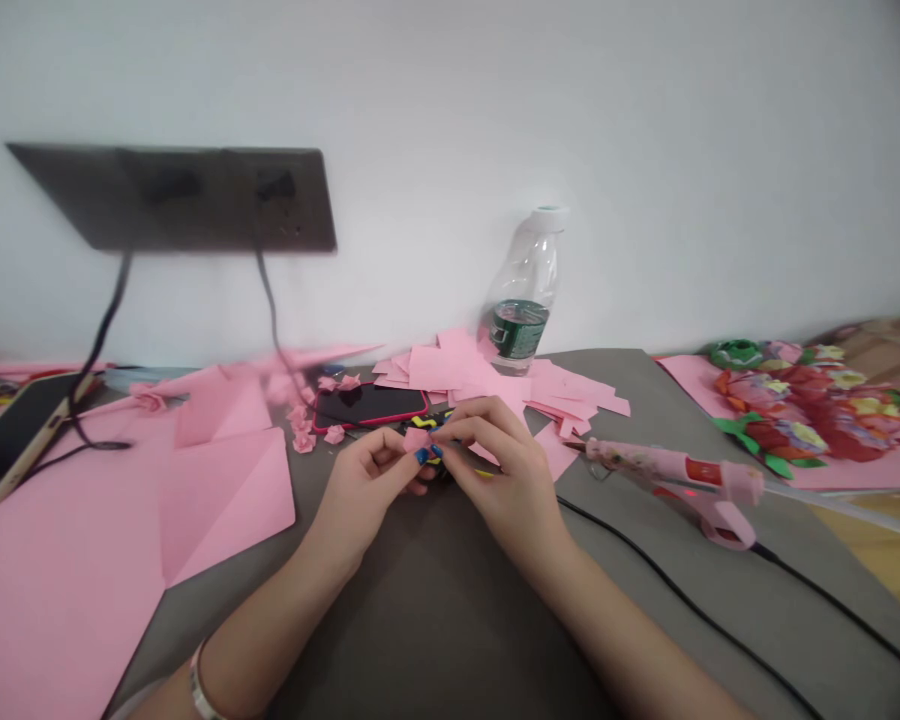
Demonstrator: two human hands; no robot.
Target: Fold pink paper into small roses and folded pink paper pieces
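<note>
The fingers of the left hand (pixel 364 480) and the right hand (pixel 495 460) pinch together on a small pink paper piece (pixel 417 440), held just above the grey worktop (pixel 435 600). Pink paper offcuts (pixel 450 365) and a black phone (pixel 367 405) lie just beyond the hands. A pink hot glue gun (pixel 675 490) rests to the right, near a cluster of paper flowers (pixel 802 410). A clear plastic bottle (pixel 521 300) stands by the white wall (pixel 570 120).

Your left hand (pixel 364 490) and right hand (pixel 502 470) hide most of the small pink paper piece (pixel 417 440) between them; the blue and yellow bits (pixel 429 455) beside it are too small to tell. The phone (pixel 16 440) and paper flowers (pixel 795 410) run out of view at the sides.
</note>
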